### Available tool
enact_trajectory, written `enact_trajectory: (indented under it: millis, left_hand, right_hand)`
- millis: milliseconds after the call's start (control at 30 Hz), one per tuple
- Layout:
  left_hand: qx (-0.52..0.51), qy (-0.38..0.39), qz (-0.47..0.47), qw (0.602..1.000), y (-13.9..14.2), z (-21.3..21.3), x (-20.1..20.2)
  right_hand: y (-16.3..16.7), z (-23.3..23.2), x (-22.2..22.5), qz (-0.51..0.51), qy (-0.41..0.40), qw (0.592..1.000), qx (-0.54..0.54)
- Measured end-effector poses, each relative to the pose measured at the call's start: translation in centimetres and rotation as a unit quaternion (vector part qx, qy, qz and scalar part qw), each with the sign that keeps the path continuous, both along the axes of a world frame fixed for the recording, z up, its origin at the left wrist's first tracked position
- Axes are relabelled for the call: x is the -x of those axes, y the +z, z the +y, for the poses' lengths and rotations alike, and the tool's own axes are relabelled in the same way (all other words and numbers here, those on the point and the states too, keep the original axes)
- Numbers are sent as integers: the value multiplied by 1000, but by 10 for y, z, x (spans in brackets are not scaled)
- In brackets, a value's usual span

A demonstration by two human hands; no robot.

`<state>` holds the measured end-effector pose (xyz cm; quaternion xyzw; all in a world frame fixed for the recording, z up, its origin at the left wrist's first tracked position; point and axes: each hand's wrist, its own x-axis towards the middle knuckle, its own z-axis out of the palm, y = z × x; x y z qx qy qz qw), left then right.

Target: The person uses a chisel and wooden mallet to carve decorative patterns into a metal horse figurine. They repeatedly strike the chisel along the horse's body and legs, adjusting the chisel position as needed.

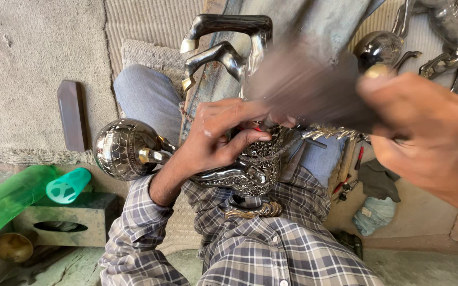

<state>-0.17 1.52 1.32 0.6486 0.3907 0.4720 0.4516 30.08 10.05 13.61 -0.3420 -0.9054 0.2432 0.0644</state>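
Note:
A silver metal horse figure (253, 167) with engraved patterns lies across my lap, its legs (223, 37) pointing away from me. My left hand (221, 132) grips the horse's body from above, fingers curled over the engraved part. My right hand (430, 137) is raised at the right, closed around a dark tool (303, 85). The tool is blurred by motion just above the horse, so I cannot tell its kind. A round engraved metal ball (120, 148) rests against my left forearm.
More metal horse figures (451, 26) and a shiny ball (377, 50) lie at the top right. A green plastic bottle (6, 204), a box (75, 220) and a brass bowl (11, 246) sit at the left, with a dark block (72, 114) on the mat. Red-handled tools (348, 182) and a blue cloth (375, 214) lie by my right knee.

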Motion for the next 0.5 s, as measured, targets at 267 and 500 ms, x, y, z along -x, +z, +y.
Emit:
enact_trajectory:
  millis: [267, 500]
  left_hand:
    - [-1, -14, -30, 999, 2, 3, 0]
    - [0, -16, -31, 999, -1, -2, 2]
  right_hand:
    - [-4, -4, -8, -57, 3, 997, -48]
    - [12, 4, 10, -91, 15, 995, -45]
